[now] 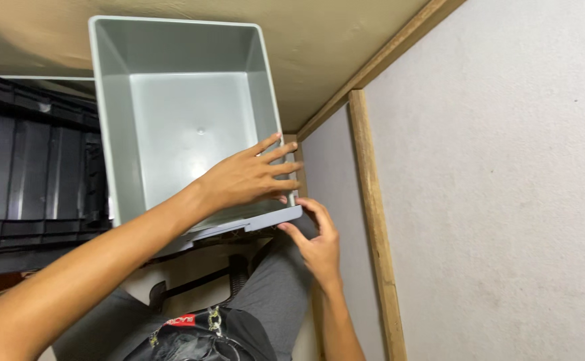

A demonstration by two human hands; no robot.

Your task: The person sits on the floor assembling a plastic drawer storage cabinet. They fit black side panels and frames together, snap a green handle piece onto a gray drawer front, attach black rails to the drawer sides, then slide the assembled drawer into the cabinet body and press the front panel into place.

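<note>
A grey plastic bin [172, 53], empty inside, is tipped so its open mouth faces me, resting over my lap. My left hand [245, 177] lies flat inside its right wall near the front rim, fingers spread against the plastic. My right hand [316, 241] grips the bin's front right corner from below, thumb and fingers pinching the rim. Grey trousers [272, 294] show under the bin.
A black ribbed crate [32, 180] stands close on the left, touching the bin's side. A rough pale wall [493, 187] with wooden trim strips [372, 200] closes off the right. Beige floor [319, 33] lies beyond. A dark bag [192, 337] rests at my waist.
</note>
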